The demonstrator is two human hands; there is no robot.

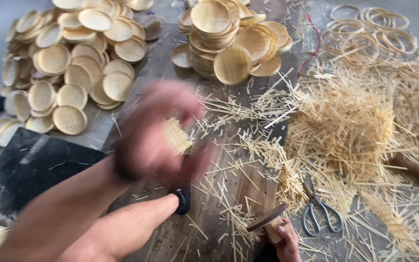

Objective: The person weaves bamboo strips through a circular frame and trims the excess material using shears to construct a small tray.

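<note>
View from above a worn wooden tabletop (pixel 180 233) littered with cut bamboo slivers. The left hand (pixel 153 131), blurred by motion, is raised over the middle of the tabletop and closed around a small bundle of bamboo sticks (pixel 177 136); the bundle's long axis runs roughly from lower left to upper right, and its cut ends face right and slightly toward the camera, showing between the fingers. The right hand (pixel 190 165) lies just beneath and is too smeared to read; whether it grips the bundle or stands open cannot be told. A dark wristband (pixel 183 200) sits on the right wrist. At the lower edge, another person's hand (pixel 286 240) holds a small wooden block topped by a dark round disc (pixel 267 218). Scissors (pixel 318 213) lie flat just right of it, handles toward the camera and blades pointing away. A large heap of loose slivers (pixel 360 126) fills the right side. Thin bamboo rings (pixel 372 31) lie at the upper right. Round woven trays (pixel 236 39) are stacked at the top centre, and more are spread at the upper left (pixel 69 63); none holds anything but other trays.
</note>
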